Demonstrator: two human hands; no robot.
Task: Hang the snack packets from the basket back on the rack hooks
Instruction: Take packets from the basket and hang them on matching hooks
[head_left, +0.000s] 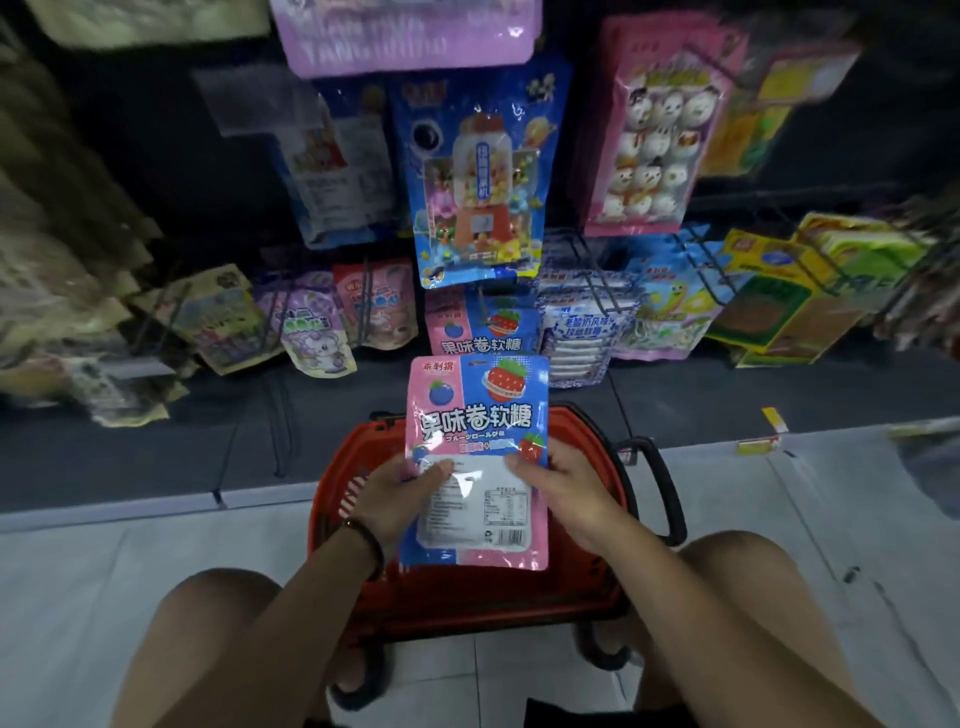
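1. The left grip (395, 493) and right grip (566, 493) pinch the snack packet (478, 415) over the basket (589, 434) at 6 o'clock.
2. Lift it toward 12 o'clock, to the matching packets (485, 325).
3. Hang its top there, slowly.

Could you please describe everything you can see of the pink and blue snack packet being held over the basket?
The glossy pink and blue plastic snack packet is flat and rectangular, printed with a blueberry, a strawberry and large white characters. Its lower half carries a white label with a barcode. It is held facing the camera above the red plastic basket, with the left hand and right hand pinching its side edges.
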